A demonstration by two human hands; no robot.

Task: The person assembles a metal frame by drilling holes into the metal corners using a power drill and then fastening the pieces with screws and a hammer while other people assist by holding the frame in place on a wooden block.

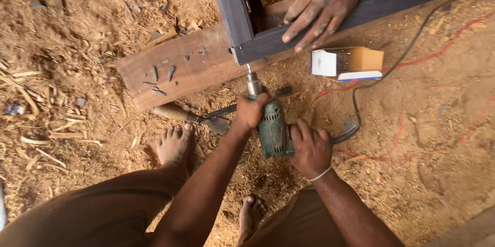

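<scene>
Two hands hold a green drill against a dark frame corner.

The left hand (252, 110) wraps its fingers tight around the front of the green drill (275, 131), and the right hand (311, 149) grips the back end. The drill tip touches the corner of the dark frame (268, 41), which lies on a wooden plank (175, 72). Another person's hand (319, 7) presses flat on the frame, fingers spread. A small box (348, 63) sits near on the sawdust.

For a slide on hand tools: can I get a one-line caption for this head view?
Both hands, left and right, drive a green drill into a dark frame corner steadied by another person's hand.
</scene>
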